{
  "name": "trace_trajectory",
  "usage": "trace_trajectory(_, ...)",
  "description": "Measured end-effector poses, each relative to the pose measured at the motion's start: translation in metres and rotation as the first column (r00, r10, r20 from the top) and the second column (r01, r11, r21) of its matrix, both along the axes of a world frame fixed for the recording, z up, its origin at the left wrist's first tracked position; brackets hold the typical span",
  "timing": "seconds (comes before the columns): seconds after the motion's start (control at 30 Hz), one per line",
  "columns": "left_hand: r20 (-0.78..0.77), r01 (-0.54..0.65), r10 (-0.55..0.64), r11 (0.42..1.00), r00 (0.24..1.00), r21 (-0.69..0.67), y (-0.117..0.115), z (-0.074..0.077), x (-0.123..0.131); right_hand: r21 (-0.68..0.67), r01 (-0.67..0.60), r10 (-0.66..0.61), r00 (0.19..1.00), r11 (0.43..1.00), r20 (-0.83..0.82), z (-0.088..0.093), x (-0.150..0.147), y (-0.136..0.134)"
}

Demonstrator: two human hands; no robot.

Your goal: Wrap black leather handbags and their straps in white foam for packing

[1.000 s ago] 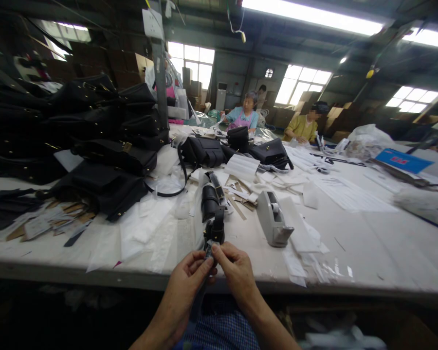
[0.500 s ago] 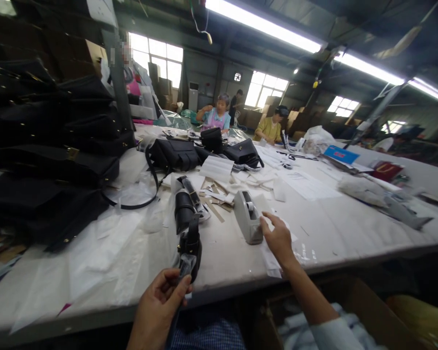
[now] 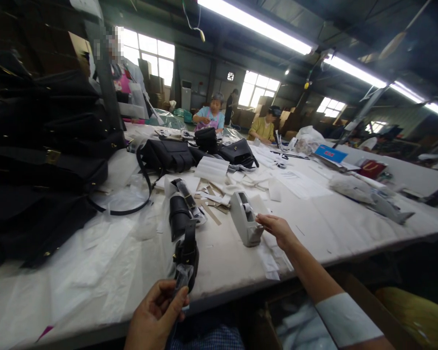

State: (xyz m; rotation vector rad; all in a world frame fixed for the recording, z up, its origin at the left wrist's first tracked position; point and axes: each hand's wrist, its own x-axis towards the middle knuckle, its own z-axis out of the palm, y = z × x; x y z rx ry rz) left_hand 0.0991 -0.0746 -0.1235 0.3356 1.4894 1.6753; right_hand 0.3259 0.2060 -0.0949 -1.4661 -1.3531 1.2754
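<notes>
My left hand (image 3: 158, 313) is closed at the front edge of the table, pinching a black strap (image 3: 183, 277) whose end is wrapped in clear plastic. The strap leads up to a small buckled bundle of black leather (image 3: 187, 250) lying on the table. At the grey tape dispenser (image 3: 246, 223), my right hand (image 3: 275, 228) has its fingertips pressed together by the cutting end. Whatever lies between those fingertips is too small to make out. A rolled black leather piece (image 3: 178, 214) lies beyond the bundle, beside a plastic-wrapped strap (image 3: 186, 194).
Black bags are stacked high on the left (image 3: 58, 160), and more black bags (image 3: 168, 154) lie farther back. Paper and card scraps (image 3: 213, 197) surround the dispenser's far side. Plastic sheets (image 3: 91, 267) cover the left front. Co-workers (image 3: 209, 114) sit across the table.
My right hand's fingers, apart before, have come together at the dispenser's front end. The left hand keeps its grip on the wrapped strap. The whole view has shifted slightly.
</notes>
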Motion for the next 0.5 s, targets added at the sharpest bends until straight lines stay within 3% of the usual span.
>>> trace_trajectory(0.23, -0.013, 0.022, -0.022, 1.000, 1.000, -0.008, 0.000, 0.003, 0.000, -0.105, 0.016, -0.030, 0.990, 0.994, -0.136, 0.015, 0.016, -0.024)
trace_trajectory(0.37, -0.026, 0.069, -0.069, 0.998, 0.997, -0.009, 0.000, -0.001, -0.006, -0.208, -0.006, -0.032, 0.983, 0.978, -0.181, 0.001, 0.021, -0.037)
trace_trajectory(0.5, -0.004, 0.132, -0.132, 0.991, 0.991, -0.026, 0.001, -0.008, -0.013, -0.215, 0.025, -0.067, 0.980, 0.976, -0.189, -0.020, 0.023, -0.039)
